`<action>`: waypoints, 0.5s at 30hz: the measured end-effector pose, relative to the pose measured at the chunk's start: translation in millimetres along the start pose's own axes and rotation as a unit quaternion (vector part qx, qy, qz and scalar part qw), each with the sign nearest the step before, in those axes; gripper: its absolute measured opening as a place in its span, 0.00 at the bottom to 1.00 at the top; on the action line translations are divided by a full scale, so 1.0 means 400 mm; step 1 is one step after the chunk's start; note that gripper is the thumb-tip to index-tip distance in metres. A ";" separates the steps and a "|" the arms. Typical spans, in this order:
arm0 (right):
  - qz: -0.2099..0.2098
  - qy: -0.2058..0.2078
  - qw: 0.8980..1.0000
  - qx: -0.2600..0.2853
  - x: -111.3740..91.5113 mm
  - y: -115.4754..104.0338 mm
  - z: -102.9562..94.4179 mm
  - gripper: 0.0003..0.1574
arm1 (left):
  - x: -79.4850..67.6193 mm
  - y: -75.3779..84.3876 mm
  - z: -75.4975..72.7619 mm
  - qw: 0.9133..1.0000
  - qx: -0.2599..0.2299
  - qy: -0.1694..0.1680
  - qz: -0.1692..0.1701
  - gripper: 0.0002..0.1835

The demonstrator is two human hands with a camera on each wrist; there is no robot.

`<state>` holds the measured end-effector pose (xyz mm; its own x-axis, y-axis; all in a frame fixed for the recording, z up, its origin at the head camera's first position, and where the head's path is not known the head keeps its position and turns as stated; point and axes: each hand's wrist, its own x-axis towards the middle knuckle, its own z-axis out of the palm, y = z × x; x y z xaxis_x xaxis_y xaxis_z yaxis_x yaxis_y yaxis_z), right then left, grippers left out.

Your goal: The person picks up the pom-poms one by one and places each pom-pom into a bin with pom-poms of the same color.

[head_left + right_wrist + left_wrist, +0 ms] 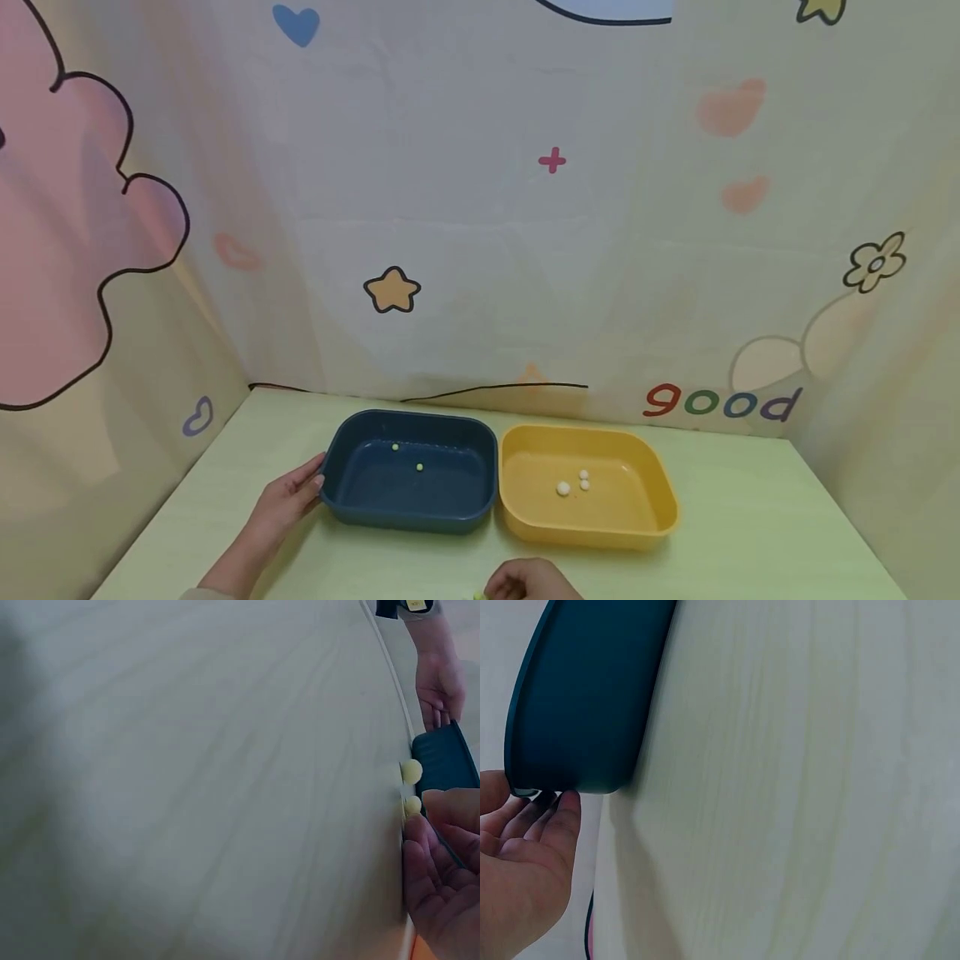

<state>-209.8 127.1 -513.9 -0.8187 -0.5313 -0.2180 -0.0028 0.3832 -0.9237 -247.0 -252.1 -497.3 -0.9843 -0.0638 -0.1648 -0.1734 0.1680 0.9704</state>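
Left hand, fingers curled, grips a navy tray; right hand, nearly closed, pinches a yellow ball; gentle pressure should prevent slips.

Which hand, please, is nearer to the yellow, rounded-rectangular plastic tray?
Right: the right hand is just in front of the yellow tray, apart from it; the left hand is well left of it, holding the dark blue, rounded-rectangular plastic tray.

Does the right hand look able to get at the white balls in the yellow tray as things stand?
Probably yes: the right hand is just in front of the open-topped yellow tray, and nothing covers the white balls. It seems to pinch a small yellow-green ball, though, which may hinder it.
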 end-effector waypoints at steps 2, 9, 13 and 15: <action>-0.006 0.000 1.000 -0.011 0.001 -0.004 0.003 0.08 | -0.001 0.001 -0.004 1.000 0.000 -0.002 -0.001 0.28; -0.010 0.000 0.998 -0.064 0.004 -0.021 0.007 0.05 | -0.003 0.006 -0.006 1.000 -0.002 -0.003 0.000 0.28; -0.026 0.000 0.996 -0.086 0.005 -0.023 0.009 0.04 | -0.002 0.006 -0.003 1.000 -0.007 -0.004 0.004 0.28; -0.026 0.003 0.995 -0.097 0.007 -0.022 0.012 0.04 | -0.002 0.006 -0.001 1.000 -0.007 -0.004 0.005 0.28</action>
<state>-209.6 118.7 -507.8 -0.8178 -0.5502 -0.1685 -0.1566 0.4945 -0.8549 -246.6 -252.1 -494.9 -0.9860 -0.0549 -0.1572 -0.1640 0.1554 0.9741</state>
